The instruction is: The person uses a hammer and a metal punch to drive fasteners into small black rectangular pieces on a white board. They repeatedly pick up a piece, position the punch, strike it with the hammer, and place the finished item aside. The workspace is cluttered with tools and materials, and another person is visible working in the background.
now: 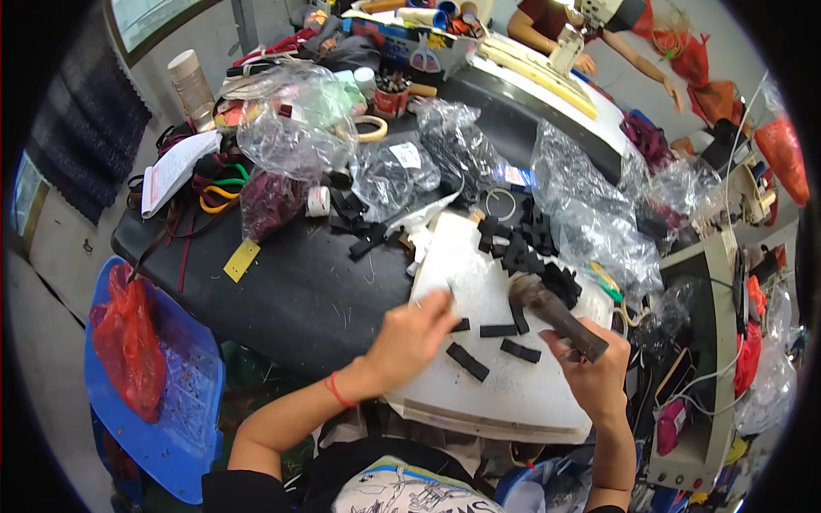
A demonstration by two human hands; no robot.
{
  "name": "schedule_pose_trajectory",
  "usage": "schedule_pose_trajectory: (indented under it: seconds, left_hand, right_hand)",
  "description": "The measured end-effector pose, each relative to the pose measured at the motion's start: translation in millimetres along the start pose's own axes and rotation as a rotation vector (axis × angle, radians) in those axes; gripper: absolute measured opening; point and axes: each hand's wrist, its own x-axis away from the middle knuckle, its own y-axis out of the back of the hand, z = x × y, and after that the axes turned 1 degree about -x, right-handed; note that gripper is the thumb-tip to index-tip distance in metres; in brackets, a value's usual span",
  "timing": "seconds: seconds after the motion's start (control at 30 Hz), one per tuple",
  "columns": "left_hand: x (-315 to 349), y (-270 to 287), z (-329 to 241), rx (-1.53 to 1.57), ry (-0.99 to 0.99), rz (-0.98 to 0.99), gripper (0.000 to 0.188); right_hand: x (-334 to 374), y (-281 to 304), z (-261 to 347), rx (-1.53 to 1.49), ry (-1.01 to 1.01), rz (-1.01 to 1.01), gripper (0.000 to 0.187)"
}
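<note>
Left hand (413, 338) is pressed down on the white cutting board (479, 265), fingers pinched on a small tool I can't make out. Right hand (590, 368) has a clenched grip on a hammer (556, 312), head pointing to 11 o'clock. Black strips (499, 331) lie on the board between both hands, more piled at 1 o'clock on the black counter (299, 291).

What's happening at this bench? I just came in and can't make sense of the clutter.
A person is working black strips on a white cutting board laid on a black table. The left hand presses down beside a strip, while the right hand holds a hammer by its handle, head over the board. More cut strips lie on the board, with a black pile and plastic bags behind. Another person's arm shows farther back.
</note>
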Motion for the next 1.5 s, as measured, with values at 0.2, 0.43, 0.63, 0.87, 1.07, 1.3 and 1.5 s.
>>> schedule_pose_trajectory:
  seconds: [0.2,0.43,0.63,0.87,1.07,1.3,1.5]
  left_hand:
    - [-10.2,17.0,-2.0,0.083,0.155,0.066,0.024]
    - [-13.9,24.9,-4.7,-0.224,0.071,0.38,0.023]
    - [-21.1,5.7,-29.3,-0.142,-0.098,0.667,0.023]
    - [-15.2,-4.6,-34.4,-0.26,-0.2,0.648,0.029]
    - [-10.5,15.3,-29.0,-0.298,-0.218,0.534,0.028]
    - [9.6,102.8,14.1,-0.628,0.243,0.258,0.042]
    - [-6.7,101.5,9.4,-0.55,0.191,0.131,0.048]
  right_hand:
    - [97.7,3.7,-76.2,0.331,-0.273,-0.27,0.019]
    - [135.8,-22.8,-148.7,0.457,-0.328,-0.376,0.027]
    - [97.1,-50.4,-48.8,-0.169,-0.231,-0.236,0.029]
    - [84.1,-77.6,-20.8,-0.294,-0.235,-0.103,0.05]
    - [60.1,-82.2,13.3,-0.655,-0.108,-0.002,0.05]
    - [33.1,-64.8,-19.7,-0.255,-0.075,0.04,0.059]
    - [34.6,-83.6,-23.2,-0.176,-0.031,0.066,0.047]
